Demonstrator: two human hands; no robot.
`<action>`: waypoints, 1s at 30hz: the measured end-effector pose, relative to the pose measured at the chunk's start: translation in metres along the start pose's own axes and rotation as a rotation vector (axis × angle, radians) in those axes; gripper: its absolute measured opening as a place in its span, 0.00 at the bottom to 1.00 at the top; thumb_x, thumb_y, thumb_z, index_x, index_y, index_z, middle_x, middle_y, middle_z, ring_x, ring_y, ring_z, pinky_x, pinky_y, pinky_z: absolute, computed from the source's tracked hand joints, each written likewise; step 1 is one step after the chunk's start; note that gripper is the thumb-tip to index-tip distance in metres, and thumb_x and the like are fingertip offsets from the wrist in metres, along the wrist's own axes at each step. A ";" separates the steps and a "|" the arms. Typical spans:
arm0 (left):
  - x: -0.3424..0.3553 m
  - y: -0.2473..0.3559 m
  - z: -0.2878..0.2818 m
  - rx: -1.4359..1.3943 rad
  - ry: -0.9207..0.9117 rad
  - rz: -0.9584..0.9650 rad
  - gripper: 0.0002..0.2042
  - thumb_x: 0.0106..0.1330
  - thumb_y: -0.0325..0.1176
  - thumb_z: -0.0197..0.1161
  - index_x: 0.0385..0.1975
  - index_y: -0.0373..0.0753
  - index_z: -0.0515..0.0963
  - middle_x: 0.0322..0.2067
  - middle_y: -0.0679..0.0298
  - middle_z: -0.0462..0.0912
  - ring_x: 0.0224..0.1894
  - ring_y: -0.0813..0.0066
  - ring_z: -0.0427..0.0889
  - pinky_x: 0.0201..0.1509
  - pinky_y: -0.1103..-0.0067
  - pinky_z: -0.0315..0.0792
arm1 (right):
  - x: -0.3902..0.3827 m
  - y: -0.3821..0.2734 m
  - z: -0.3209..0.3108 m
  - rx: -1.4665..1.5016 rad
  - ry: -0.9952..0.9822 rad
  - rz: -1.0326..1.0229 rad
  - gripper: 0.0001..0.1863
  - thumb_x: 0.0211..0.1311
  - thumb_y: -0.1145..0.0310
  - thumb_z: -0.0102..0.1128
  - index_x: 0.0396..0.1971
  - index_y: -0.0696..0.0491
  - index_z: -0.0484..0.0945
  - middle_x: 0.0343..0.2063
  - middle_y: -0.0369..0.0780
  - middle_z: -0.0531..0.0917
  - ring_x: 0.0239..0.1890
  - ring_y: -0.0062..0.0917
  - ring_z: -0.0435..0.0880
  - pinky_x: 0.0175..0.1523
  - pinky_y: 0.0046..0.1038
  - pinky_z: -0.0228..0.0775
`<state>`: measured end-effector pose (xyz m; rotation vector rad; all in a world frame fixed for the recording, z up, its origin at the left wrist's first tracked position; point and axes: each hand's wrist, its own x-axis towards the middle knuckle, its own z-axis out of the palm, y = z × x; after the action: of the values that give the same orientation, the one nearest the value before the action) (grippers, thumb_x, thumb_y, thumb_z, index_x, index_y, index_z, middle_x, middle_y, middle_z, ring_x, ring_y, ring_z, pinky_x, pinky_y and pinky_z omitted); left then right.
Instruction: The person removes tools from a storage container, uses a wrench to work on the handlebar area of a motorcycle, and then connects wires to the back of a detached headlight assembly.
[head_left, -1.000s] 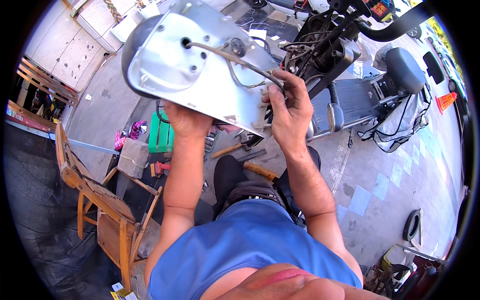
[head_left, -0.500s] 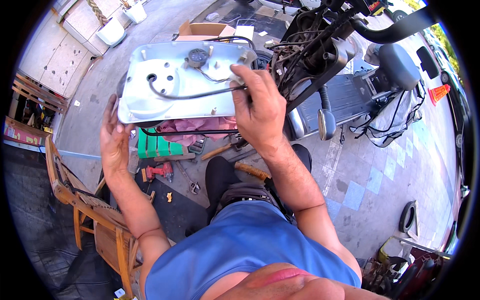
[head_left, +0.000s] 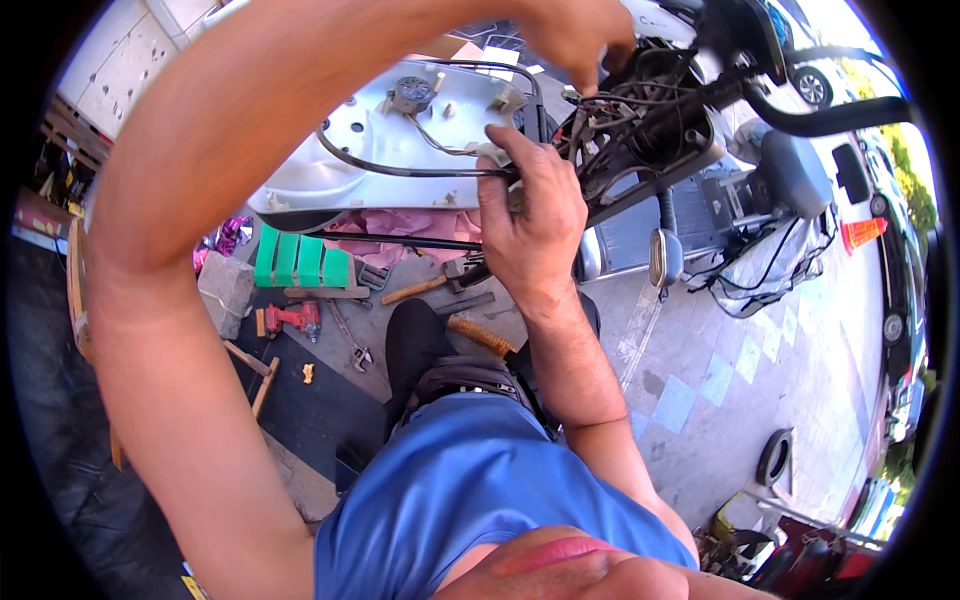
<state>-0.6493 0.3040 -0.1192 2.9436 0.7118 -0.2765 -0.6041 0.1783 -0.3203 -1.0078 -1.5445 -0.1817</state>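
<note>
The silver-grey scooter panel is held up in front of the person, inner side toward the camera, its long axis running roughly left to right, with the right end against the scooter's open front. One round fitting sits near its top edge, and a black cable loops across its face.

The right hand grips the panel's right end where the cable meets it, fingers curled and pressed together around the edge, thumb side up. The left hand is raised high, its forearm crossing over the panel; the fingers are bunched downward, pinching at the tangle of wires in the scooter's head, though what sits between the fingertips cannot be told.

Just right of the wires one black handlebar juts out. One round mirror hangs below.

On the ground beneath the panel lie one green crate, a pink cloth, one red power tool and one wooden-handled hammer.
</note>
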 end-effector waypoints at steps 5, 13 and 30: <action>0.072 -0.004 0.045 0.138 -0.180 -0.083 0.30 0.60 0.30 0.72 0.64 0.34 0.73 0.55 0.50 0.83 0.58 0.58 0.82 0.64 0.67 0.73 | -0.007 -0.001 0.007 0.035 -0.026 0.101 0.18 0.56 0.77 0.68 0.49 0.54 0.81 0.31 0.41 0.82 0.29 0.37 0.79 0.37 0.36 0.71; 0.120 -0.055 0.112 -0.335 -0.026 -0.017 0.39 0.57 0.26 0.74 0.72 0.40 0.67 0.55 0.51 0.83 0.57 0.59 0.81 0.64 0.68 0.72 | -0.015 0.005 0.005 0.070 -0.070 0.069 0.21 0.52 0.79 0.68 0.49 0.54 0.80 0.35 0.42 0.85 0.32 0.38 0.80 0.40 0.35 0.71; 0.058 -0.051 0.063 -0.850 0.066 0.051 0.09 0.67 0.26 0.60 0.43 0.32 0.80 0.33 0.60 0.84 0.34 0.70 0.86 0.39 0.72 0.83 | 0.000 0.039 -0.020 0.189 0.145 0.204 0.18 0.61 0.76 0.68 0.51 0.59 0.79 0.37 0.42 0.85 0.34 0.22 0.83 0.42 0.23 0.76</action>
<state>-0.6319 0.3663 -0.1950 2.1562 0.5666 0.1142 -0.5636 0.1898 -0.3311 -0.9726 -1.2925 0.0338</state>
